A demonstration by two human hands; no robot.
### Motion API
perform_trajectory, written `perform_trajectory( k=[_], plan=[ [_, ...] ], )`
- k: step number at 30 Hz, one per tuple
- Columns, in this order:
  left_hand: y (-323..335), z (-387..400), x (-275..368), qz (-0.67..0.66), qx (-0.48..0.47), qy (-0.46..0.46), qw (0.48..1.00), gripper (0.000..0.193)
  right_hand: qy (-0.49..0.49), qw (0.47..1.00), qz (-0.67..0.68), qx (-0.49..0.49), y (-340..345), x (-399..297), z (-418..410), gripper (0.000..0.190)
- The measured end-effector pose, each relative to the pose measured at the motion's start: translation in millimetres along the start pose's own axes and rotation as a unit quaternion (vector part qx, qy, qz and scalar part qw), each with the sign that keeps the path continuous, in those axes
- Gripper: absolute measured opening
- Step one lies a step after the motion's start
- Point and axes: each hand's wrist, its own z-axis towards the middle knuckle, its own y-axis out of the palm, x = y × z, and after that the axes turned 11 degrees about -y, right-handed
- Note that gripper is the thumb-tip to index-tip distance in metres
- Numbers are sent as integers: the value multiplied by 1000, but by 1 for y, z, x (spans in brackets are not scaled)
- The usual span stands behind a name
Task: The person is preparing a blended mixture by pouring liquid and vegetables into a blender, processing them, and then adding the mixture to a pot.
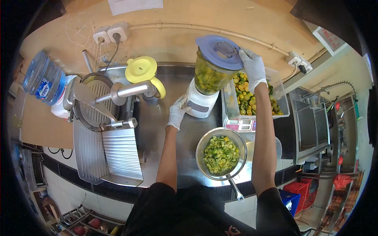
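In front of me stands a blender with a white base (202,98) and a clear jar (211,78) full of cut green and yellow citrus. My left hand (177,112), in a white glove, holds the left side of the base near its dark front panel. My gloved right hand (253,67) grips the right edge of the blue lid (209,47), which sits on the jar. Partly behind my right arm is a clear plastic tub (284,103) of halved small green citrus fruits (244,100). Closer to me, a round metal strainer (199,157) with a handle holds chopped citrus pulp (221,155).
A meat slicer (96,109) with a ridged metal tray (122,156) occupies the left side of the steel counter (159,124). Behind it are a yellow-lidded jug (141,69) and a large water bottle (44,78). A sink (311,126) lies at the right.
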Motion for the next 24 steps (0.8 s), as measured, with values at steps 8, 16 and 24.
perform_trajectory(
  k=[8, 16, 24],
  plan=[
    [2, 0, -13, -52, 20, 7, 998, 67, -11, 995, -94, -38, -5, -4, 8, 34],
    [3, -4, -31, -41, -4, 39, 998, 68, -28, 998, -57, -3, -8, -15, -1, 48],
    [6, -53, -9, -140, 46, -33, 989, 61, -191, 931, -282, -132, 18, -78, -10, 66]
  ],
)
